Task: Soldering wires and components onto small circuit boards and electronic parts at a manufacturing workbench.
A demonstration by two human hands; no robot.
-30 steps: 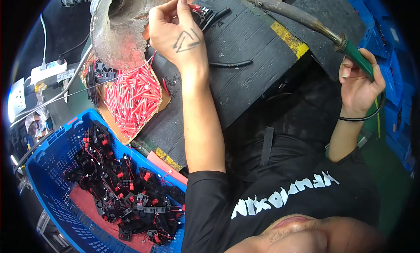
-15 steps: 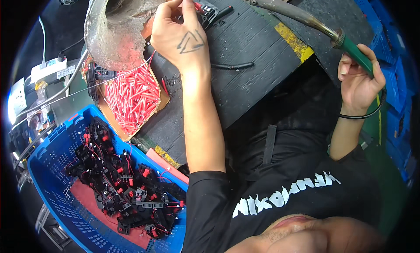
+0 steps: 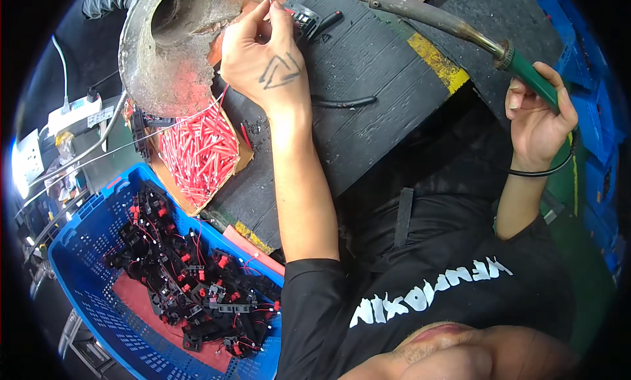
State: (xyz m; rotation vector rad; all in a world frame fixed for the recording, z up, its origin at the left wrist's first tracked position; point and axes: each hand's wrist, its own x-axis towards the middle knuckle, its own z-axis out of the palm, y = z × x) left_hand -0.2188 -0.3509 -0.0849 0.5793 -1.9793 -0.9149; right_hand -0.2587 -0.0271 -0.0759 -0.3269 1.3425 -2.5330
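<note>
Two-Handed Hold: Pinch at Left, Soldering Iron at Right

We see the left hand (image 3: 266, 65) over the black bench (image 3: 368, 58), thumb and forefinger meeting beside a small black part (image 3: 306, 22); we cannot tell what, if anything, they pinch. The right hand (image 3: 539, 130) grasps the soldering iron (image 3: 463, 30) by its green handle, tip pointing left, apart from the part. For good handling, we would steady the part and keep the hot end off fingers and wires. Edges: the rusty metal hood (image 3: 141, 58) crowds the left hand's outer side; the yellow stripe (image 3: 437, 61) marks the bench edge below the iron. Between the hands we judge there is sideways room, with a black rod (image 3: 345, 102) lying nearer us.
</note>
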